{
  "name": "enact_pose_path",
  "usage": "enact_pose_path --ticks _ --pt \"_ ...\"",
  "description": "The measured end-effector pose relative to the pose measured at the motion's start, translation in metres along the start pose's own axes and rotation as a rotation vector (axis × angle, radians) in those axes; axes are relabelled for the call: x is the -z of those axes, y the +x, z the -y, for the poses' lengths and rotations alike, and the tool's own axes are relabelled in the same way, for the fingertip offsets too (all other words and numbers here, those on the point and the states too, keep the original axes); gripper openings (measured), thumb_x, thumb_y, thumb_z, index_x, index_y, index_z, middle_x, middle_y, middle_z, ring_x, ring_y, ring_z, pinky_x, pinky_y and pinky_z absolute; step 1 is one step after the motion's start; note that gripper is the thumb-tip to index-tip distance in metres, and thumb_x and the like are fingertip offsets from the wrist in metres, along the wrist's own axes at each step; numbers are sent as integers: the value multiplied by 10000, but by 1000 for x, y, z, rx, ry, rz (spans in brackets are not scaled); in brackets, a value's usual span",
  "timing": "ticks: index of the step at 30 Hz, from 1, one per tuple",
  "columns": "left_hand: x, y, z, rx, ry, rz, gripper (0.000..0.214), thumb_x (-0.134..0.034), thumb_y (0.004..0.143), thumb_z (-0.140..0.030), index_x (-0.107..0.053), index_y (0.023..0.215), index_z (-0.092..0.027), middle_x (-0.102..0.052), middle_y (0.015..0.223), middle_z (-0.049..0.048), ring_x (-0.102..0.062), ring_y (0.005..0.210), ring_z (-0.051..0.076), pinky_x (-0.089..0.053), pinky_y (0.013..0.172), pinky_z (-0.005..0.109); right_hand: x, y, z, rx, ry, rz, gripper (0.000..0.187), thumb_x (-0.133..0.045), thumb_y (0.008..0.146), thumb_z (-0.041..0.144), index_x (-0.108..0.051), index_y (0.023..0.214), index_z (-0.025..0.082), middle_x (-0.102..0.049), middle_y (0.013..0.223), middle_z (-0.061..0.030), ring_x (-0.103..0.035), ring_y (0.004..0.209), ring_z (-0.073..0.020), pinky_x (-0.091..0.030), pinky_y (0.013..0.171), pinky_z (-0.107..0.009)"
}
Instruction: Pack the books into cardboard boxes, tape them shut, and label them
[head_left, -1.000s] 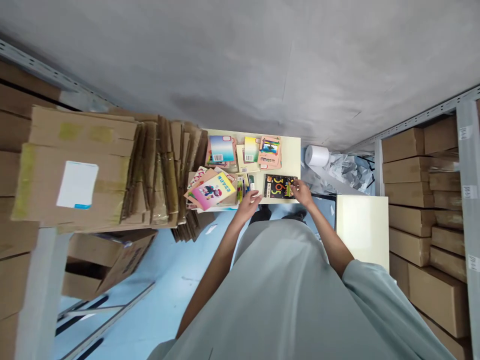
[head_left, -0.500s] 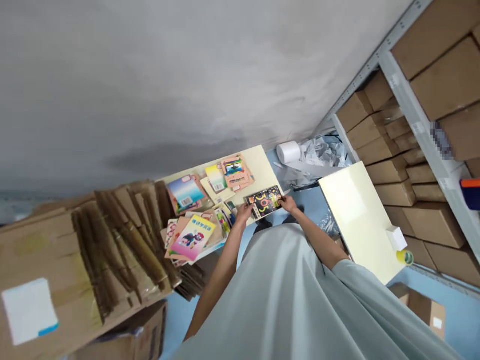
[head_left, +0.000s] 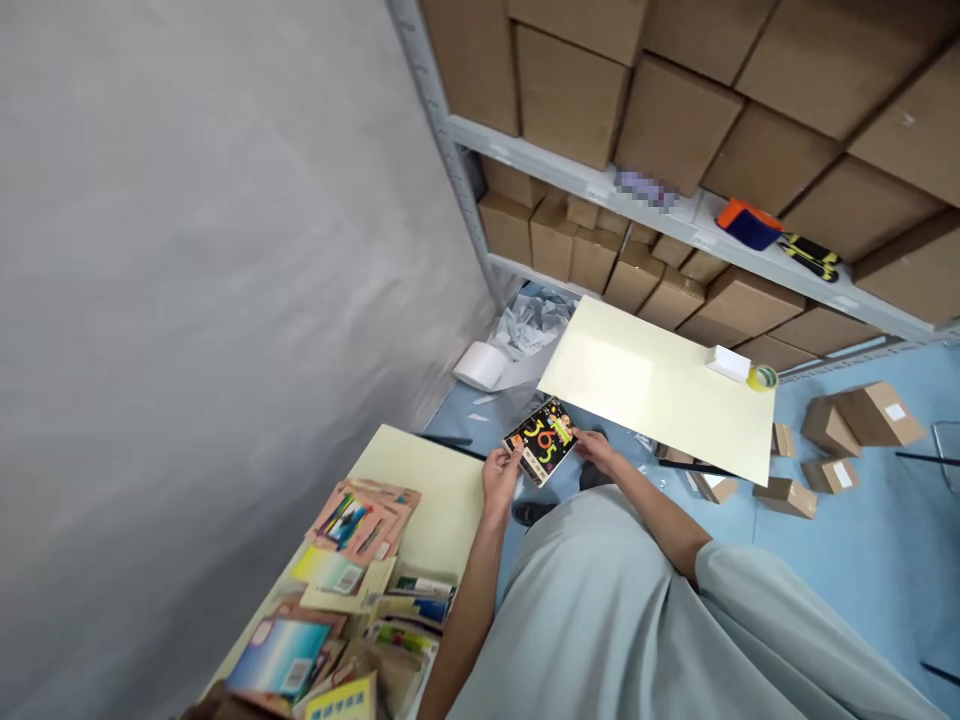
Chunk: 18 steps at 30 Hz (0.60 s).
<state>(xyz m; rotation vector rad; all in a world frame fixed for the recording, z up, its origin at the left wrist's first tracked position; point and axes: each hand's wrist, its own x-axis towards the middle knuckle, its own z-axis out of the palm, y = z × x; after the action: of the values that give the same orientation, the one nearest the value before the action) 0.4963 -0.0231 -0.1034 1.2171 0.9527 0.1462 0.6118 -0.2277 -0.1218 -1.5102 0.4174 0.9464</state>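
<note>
A black booklet (head_left: 541, 440) with bright "365" lettering is held up in the air between two pale yellow tables. My left hand (head_left: 501, 472) grips its lower left corner, fingers closed on it. My right hand (head_left: 595, 448) pinches its right edge. The booklet hovers over the gap of blue floor, just off the corner of the near table (head_left: 435, 490) and below the edge of the second table (head_left: 645, 385).
Several colourful booklets (head_left: 360, 520) lie spread on the near table. The second table carries a small white box (head_left: 726, 362) and a tape roll (head_left: 765, 378). A paper roll (head_left: 480, 366) and crumpled wrap lie by the wall. Shelves of cardboard boxes (head_left: 675, 120) stand behind; small boxes (head_left: 862, 420) dot the floor.
The black booklet has come off the near table and now hangs in both hands. The view has swung right, away from the flattened cartons toward the shelves and second table.
</note>
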Motion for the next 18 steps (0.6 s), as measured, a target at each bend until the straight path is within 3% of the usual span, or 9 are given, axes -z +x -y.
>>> enact_pose_path --ticks 4,7,10,14,18 --pt "-84 -3 -40 7 -115 167 714 -960 660 -647 -701 1156 -203 -805 1258 149 -782 1118 281 -646 923 401 57 -14 46 42 201 124 456 -853 866 618 -738 1026 207 -819 1067 -100 -771 960 -203 -618 969 -353" --pt "-143 -11 -64 11 -61 295 787 -979 660 -603 -671 1285 -239 -794 1304 131 -774 1178 295 -650 975 430 97 -29 80 199 321 208 553 -935 783 615 -749 1113 212 -840 1155 -107 -806 1029 -248 -635 1023 -422" --pt "-195 -14 -82 7 38 416 786 -980 657 -622 -679 1276 -243 -801 1288 115 -776 1170 302 -657 996 453 139 -39 111 339 362 95 647 -941 753 652 -755 1214 238 -842 1216 -89 -814 1059 -280 -653 1004 -447" --pt "-250 -4 -106 -3 176 510 715 -877 737 -765 -780 1164 -200 -814 1267 141 -769 1183 317 -648 1014 434 195 -48 147 441 326 -13 671 -865 819 713 -759 1299 257 -825 1278 -78 -802 1085 -285 -663 938 -407" --pt "-291 12 -132 -37 264 517 831 -758 832 -832 -776 1354 -186 -801 1323 169 -758 1221 325 -621 1060 447 233 -59 173 563 246 -66 637 -773 934 698 -733 1405 271 -808 1318 -67 -771 1141 -268 -638 981 -383"
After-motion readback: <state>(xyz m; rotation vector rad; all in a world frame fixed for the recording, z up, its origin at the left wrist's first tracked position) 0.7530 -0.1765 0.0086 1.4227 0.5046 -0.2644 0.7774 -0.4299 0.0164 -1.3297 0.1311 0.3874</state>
